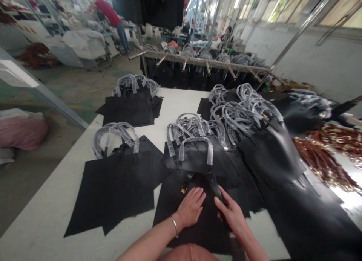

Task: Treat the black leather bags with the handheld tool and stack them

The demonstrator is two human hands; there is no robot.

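A black leather panel [195, 231] with a plastic-wrapped handle [196, 140] lies on the table in front of me. My left hand [191, 206] rests on it, fingers extended and close beside a small gold buckle [183, 190]. Between the thumb and fingers of my right hand [230, 208] is a black strap [214, 185], which runs up toward the base of the handle. Part of the strap below that hand is hard to make out. More black panels with wrapped handles [192, 123] lie just behind.
Stacked black panels [113, 182] lie at left, with another stack [127, 106] behind them. Large black pieces [271, 151] and brown straps [325, 163] cover the right side. Beyond the white table [177, 103] stands a metal rack [198, 61]. A person [109, 12] bends at far left.
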